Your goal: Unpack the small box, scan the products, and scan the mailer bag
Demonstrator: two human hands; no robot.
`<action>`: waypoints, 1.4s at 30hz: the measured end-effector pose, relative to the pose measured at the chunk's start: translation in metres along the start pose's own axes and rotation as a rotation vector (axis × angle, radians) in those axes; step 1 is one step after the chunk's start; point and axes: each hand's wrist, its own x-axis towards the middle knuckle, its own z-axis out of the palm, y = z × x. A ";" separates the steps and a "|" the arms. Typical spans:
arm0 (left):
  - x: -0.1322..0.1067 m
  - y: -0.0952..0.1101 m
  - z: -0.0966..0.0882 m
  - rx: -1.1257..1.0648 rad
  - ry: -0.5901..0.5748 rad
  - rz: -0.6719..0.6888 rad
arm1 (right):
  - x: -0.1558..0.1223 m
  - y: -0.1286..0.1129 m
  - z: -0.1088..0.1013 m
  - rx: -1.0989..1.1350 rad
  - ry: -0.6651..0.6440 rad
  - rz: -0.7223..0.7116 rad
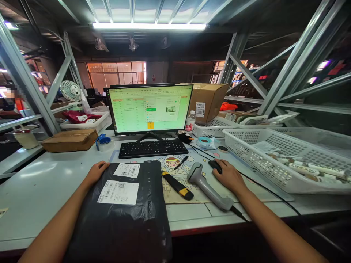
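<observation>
Monitor (150, 109) behind keyboard (153, 148) — white basket (241, 146) at right.

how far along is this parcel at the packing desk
Done: the black parcel lies sealed on the desk with two labels stuck on. In hand: the left hand rests at its top edge, the right hand covers the mouse with the monitor lit. Not in use: the scanner and box cutter lie untouched.
</observation>
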 end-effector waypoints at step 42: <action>0.003 -0.005 0.002 -0.039 0.015 0.032 | 0.001 0.000 0.001 0.048 0.051 -0.016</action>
